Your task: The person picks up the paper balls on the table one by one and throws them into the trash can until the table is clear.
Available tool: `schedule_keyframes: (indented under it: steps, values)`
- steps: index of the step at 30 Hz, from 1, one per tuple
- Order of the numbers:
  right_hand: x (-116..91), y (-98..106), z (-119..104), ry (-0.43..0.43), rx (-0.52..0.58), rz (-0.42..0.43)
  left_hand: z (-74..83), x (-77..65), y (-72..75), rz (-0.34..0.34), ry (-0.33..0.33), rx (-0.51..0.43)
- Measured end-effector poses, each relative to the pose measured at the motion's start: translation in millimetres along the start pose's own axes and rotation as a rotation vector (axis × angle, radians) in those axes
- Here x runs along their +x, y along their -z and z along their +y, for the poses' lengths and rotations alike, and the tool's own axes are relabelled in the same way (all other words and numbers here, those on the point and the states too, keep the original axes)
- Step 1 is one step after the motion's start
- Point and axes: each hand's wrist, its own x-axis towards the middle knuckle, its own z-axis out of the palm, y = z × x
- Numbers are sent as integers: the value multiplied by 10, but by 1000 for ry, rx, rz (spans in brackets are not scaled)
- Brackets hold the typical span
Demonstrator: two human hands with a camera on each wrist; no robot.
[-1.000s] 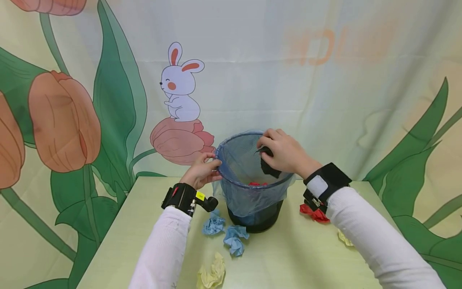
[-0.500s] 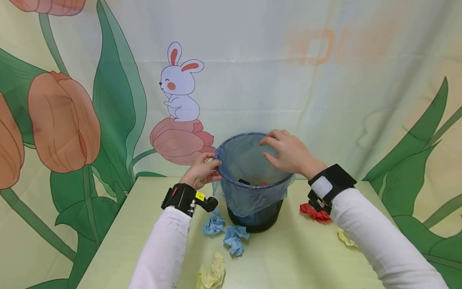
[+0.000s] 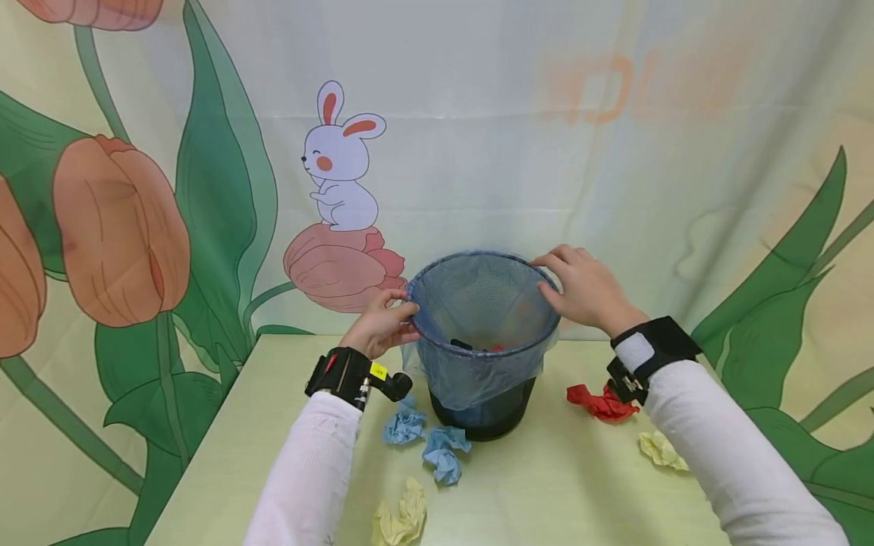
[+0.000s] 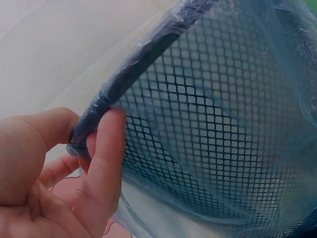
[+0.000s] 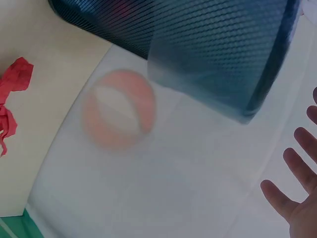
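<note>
A black mesh wastebasket [image 3: 488, 427] stands upright, lined with a translucent blue bag [image 3: 471, 383] folded over its rim. My left hand [image 3: 379, 324] pinches the rim and bag at the left, thumb outside and fingers inside in the left wrist view. At the right side of the rim is my right hand [image 3: 589, 291], holding nothing. In the right wrist view its fingers [image 5: 303, 171] are spread, apart from the basket. Inside the basket show a bit of black [image 3: 461, 344] and a bit of red crumpled paper [image 3: 498, 349]; the rest of the contents is hidden.
Right of the basket lie a red crumpled paper [image 3: 604, 404] and a yellow one [image 3: 662, 451]. Two blue crumpled papers [image 3: 445, 456] and another yellow paper [image 3: 401, 516] lie in front on the pale table [image 3: 546, 485]. A printed curtain [image 3: 478, 152] hangs behind.
The black crumpled piece has left my right hand and dropped into the basket. That hand has moved right, from over the opening to the rim's right side. My left hand has stayed put.
</note>
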Motion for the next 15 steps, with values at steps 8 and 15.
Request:
schedule_keyframes:
  steps: [8,15]
  values:
    - [-224,-78,232,-113,6,-36,7,-15,0,-6,1,-6]
    - [-445,-192,351,-186,1,-93,4,-6,-4,-1,2,-4]
